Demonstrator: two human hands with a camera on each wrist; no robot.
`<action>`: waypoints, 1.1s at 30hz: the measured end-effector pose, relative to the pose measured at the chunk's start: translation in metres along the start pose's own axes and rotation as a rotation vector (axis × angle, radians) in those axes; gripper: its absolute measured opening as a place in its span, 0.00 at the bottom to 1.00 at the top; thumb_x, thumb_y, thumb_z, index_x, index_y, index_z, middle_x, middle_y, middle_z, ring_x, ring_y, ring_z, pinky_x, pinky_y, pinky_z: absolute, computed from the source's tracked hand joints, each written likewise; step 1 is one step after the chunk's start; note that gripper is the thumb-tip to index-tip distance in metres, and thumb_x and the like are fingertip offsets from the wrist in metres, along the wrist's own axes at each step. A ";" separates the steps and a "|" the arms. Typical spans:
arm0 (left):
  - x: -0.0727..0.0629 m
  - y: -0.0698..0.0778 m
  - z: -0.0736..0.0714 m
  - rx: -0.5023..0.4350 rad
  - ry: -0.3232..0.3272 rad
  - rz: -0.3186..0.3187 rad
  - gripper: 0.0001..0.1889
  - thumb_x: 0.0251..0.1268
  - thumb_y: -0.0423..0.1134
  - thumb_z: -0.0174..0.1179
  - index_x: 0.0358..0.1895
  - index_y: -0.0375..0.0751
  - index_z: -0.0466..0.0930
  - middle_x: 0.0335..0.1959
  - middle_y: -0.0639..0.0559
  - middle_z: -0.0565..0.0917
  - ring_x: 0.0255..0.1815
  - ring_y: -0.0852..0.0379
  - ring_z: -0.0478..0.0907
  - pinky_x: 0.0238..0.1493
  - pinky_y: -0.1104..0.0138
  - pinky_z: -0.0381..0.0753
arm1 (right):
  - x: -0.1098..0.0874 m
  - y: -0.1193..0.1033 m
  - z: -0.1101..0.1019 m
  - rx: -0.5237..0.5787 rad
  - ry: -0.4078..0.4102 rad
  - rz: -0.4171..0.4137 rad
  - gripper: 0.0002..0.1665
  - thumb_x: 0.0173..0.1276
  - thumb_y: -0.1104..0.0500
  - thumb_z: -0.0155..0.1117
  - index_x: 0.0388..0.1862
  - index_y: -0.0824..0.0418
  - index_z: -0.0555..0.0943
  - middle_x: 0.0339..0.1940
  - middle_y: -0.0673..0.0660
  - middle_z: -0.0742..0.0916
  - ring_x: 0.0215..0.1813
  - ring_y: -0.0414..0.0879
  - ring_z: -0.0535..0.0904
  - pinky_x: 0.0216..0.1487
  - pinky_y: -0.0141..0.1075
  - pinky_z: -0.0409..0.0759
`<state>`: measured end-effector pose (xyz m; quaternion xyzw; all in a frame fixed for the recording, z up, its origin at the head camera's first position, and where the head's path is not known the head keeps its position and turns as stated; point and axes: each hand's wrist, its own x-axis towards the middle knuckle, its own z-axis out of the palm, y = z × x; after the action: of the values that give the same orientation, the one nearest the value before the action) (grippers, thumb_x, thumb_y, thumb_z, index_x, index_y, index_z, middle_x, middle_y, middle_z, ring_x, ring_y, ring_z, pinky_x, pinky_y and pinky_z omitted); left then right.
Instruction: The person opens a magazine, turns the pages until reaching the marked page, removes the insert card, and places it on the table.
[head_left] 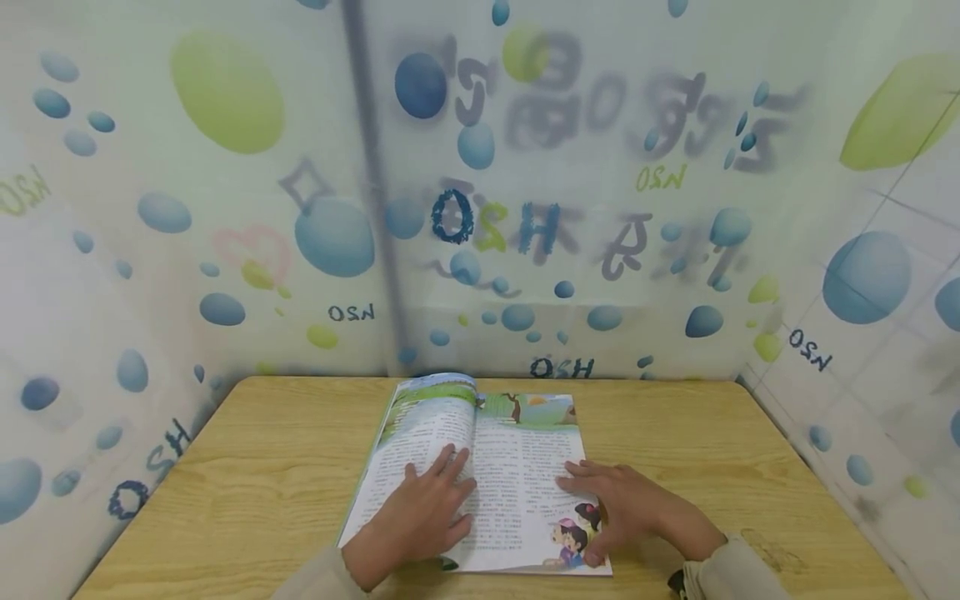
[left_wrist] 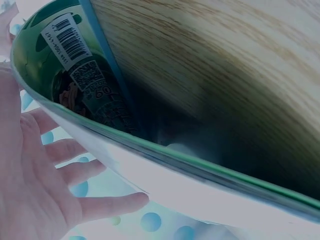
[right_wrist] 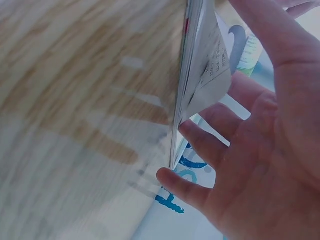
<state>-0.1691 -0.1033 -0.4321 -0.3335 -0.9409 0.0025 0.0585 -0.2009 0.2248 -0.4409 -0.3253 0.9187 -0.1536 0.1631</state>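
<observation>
An open magazine (head_left: 497, 467) lies on the wooden table, its left page bowed upward and pictures printed along the top. My left hand (head_left: 423, 512) rests on the left page near the fold, fingers spread. In the left wrist view, that hand (left_wrist: 50, 185) extends along the bowed pages, and the green back cover (left_wrist: 40, 60) shows a barcode. At the right page's outer edge is my right hand (head_left: 630, 504), fingers apart, thumb by the cartoon children (head_left: 573, 533). The right wrist view shows a page corner (right_wrist: 212, 80) standing away from the stack beside the right hand's fingers (right_wrist: 210, 145).
The light wooden table (head_left: 247, 475) extends on both sides of the magazine. Behind and beside it hang pale curtains (head_left: 285, 250) with blue and green drops and lettering. Dark marks (head_left: 768, 550) show on the table near the right sleeve (head_left: 731, 575).
</observation>
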 end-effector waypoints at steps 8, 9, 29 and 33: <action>0.003 0.006 -0.003 0.021 -0.004 0.052 0.24 0.72 0.58 0.51 0.57 0.48 0.83 0.68 0.43 0.73 0.68 0.43 0.71 0.51 0.40 0.78 | 0.003 -0.002 -0.002 -0.012 0.021 -0.013 0.57 0.48 0.27 0.72 0.72 0.53 0.72 0.74 0.58 0.72 0.73 0.61 0.67 0.65 0.64 0.66; 0.004 0.007 -0.003 0.035 -0.003 0.072 0.24 0.73 0.59 0.49 0.57 0.48 0.83 0.68 0.44 0.74 0.68 0.44 0.72 0.51 0.42 0.79 | 0.003 -0.003 -0.002 -0.013 0.022 -0.006 0.56 0.48 0.27 0.72 0.72 0.53 0.72 0.74 0.58 0.73 0.73 0.60 0.67 0.66 0.64 0.66; 0.010 0.029 -0.007 0.093 -0.021 0.206 0.32 0.64 0.60 0.62 0.69 0.57 0.69 0.66 0.54 0.76 0.62 0.54 0.76 0.57 0.52 0.78 | 0.011 -0.013 -0.012 -0.092 0.341 -0.105 0.64 0.50 0.22 0.64 0.79 0.54 0.61 0.77 0.62 0.66 0.76 0.61 0.62 0.67 0.63 0.64; 0.009 0.029 -0.009 0.105 0.077 0.250 0.46 0.63 0.54 0.66 0.80 0.57 0.50 0.76 0.52 0.65 0.72 0.53 0.66 0.63 0.52 0.75 | 0.009 -0.015 -0.013 -0.052 0.381 -0.103 0.64 0.55 0.24 0.64 0.81 0.55 0.55 0.79 0.61 0.63 0.76 0.62 0.61 0.67 0.64 0.64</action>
<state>-0.1564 -0.0758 -0.4234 -0.4446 -0.8876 0.0463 0.1110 -0.2046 0.2100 -0.4249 -0.3411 0.9187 -0.1968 -0.0300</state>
